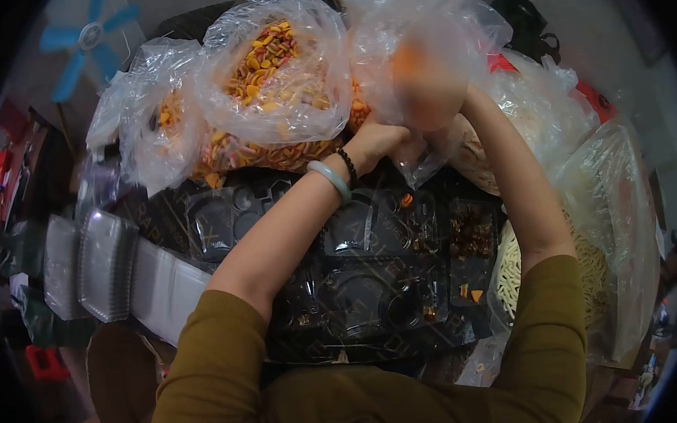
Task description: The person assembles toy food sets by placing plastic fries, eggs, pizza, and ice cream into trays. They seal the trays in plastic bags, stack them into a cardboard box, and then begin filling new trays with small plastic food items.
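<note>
My left hand, with a pale bangle and dark beads at the wrist, is closed on the near edge of a clear plastic bag. Orange pieces show through the plastic beside it. My right hand reaches over the same bag from the right. A blurred patch covers its fingers, so their state is hidden, and something orange shows within that patch. To the left stands an open clear bag full of yellow and pink pieces. Below my hands lie black compartment trays.
Stacked clear plastic lids stand at the left. On the right are a bag of pale, lattice-like pieces and another large clear bag. Brown pieces fill one tray compartment. A blue fan stands at the back left.
</note>
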`<state>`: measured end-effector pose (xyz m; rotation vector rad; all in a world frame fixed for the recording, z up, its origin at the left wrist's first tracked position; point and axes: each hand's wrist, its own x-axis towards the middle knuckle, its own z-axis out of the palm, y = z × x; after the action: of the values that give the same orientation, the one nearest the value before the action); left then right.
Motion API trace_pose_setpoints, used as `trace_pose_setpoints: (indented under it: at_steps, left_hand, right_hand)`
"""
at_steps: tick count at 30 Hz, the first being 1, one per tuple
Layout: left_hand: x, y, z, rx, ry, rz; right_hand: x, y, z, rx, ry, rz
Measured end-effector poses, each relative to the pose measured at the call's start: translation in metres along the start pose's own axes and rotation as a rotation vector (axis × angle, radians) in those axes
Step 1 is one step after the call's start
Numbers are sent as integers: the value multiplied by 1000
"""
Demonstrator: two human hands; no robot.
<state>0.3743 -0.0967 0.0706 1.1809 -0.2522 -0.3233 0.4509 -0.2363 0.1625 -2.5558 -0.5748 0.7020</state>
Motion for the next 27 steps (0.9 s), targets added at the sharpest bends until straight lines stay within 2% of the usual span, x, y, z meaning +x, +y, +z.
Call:
trace_pose_setpoints:
  at_steps: [2, 5, 8, 10, 12, 14, 16, 17, 19, 20, 21, 22, 25, 27]
  left_hand:
    - [1, -15, -6, 95, 9, 70]
    - [-8, -11, -2, 237, 25, 62]
    - [-13, -11, 8, 284, 60, 23]
    - [-20, -11, 4, 325, 127, 17]
    - [-28, -16, -4, 377, 260, 47]
    - [-24, -34, -12, 407, 374, 129]
    - [-17, -49, -5, 409, 441, 304]
    - [-16, -47, -1, 377, 395, 283]
    - [-21, -28, 15, 314, 306, 235]
    - [-29, -9, 24, 207, 251, 115]
    - [-37, 9, 30, 100, 199, -1]
    - [-35, 12, 26, 32, 96, -1]
    - [-48, 34, 37, -301, 65, -186]
    - [-47, 40, 39, -407, 57, -128]
  right_hand:
    - [16, -5, 2, -20, -156, 86]
    - [61, 30, 18, 90, 3, -275]
    - [83, 33, 19, -165, -25, -316]
    - [71, 37, 22, -5, -32, -333]
    - [60, 32, 31, 82, -31, -430]
    - [28, 0, 40, 99, -13, -599]
    - [41, -9, 49, 317, 147, -425]
    - [51, -11, 49, 385, 316, -405]
    - [80, -12, 43, 305, 747, -454]
    - [90, -9, 36, 234, 894, -447]
    - [97, -5, 26, 154, 930, -418]
    - [100, -3, 19, 86, 958, -381]
    - [95, 6, 4, -75, 853, -262]
    - [83, 13, -2, -156, 786, -201]
